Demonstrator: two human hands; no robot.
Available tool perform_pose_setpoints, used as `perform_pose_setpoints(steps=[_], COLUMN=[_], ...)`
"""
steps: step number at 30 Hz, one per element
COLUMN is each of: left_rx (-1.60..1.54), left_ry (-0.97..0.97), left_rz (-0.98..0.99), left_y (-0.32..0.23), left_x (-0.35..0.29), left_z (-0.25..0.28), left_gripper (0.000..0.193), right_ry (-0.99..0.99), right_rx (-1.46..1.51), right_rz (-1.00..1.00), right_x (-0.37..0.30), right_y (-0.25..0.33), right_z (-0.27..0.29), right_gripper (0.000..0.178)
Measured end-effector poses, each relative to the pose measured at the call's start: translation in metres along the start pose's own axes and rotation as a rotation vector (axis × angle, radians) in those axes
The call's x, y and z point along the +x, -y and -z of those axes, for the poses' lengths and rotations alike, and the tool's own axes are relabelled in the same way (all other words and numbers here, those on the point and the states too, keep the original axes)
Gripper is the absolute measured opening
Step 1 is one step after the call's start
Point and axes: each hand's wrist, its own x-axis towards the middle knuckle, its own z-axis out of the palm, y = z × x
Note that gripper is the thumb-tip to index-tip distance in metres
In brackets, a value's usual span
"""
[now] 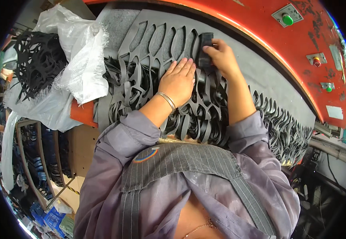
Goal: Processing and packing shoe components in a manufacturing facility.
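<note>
My left hand (177, 81) lies flat with fingers stretched over a grey sheet (181, 20), beside a row of long curved cut-outs. My right hand (224, 59) is closed on a black block (204, 49) that stands on the sheet just right of the last cut-out. Only part of the block shows past my fingers, so its underside is hidden. Toward my body, the cut part of the sheet hangs in a tangle of looping grey strips (196, 123) below both forearms.
A red machine beam (256, 34) with green buttons (287, 20) arches behind the grey surface. More cut strips (284, 127) hang at the right. At the left, a white woven sack (89, 59) bears a heap of black netlike scrap (41, 59); a metal rack (37, 155) stands below.
</note>
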Motion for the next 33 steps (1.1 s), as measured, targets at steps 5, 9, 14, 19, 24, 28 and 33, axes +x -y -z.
perform_pose_setpoints(steps=[5, 9, 14, 19, 24, 28, 33], left_rx=[-0.517, -1.019, -0.537, -0.443, -0.455, -0.394, -0.376], left_ry=[-0.125, -0.238, 0.110, 0.019, 0.132, 0.096, 0.126], left_rz=[0.099, 0.272, 0.243, 0.253, 0.019, -0.114, -0.109], left_y=[-0.013, -0.047, -0.015, 0.007, 0.004, 0.009, 0.014], left_x=[0.009, 0.007, 0.012, 0.026, 0.055, 0.054, 0.051], left_z=[0.021, 0.043, 0.074, 0.080, 0.040, 0.005, -0.006], left_gripper=[0.052, 0.049, 0.054, 0.037, 0.042, 0.044, 0.040], right_ry=[0.003, 0.217, 0.277, 0.228, 0.381, 0.267, 0.219], right_rx=[0.362, -0.105, -0.742, -1.187, -1.179, -0.617, -0.715], right_rz=[0.107, 0.445, 0.787, 1.100, 1.125, 0.749, 0.639], right_x=[-0.078, -0.117, -0.077, -0.006, 0.007, -0.007, -0.002], right_y=[0.010, 0.028, 0.054, 0.045, 0.018, -0.011, -0.031], right_z=[0.022, 0.007, 0.049, 0.066, 0.063, 0.069, 0.063], right_gripper=[0.033, 0.031, 0.023, 0.015, 0.021, 0.071, 0.100])
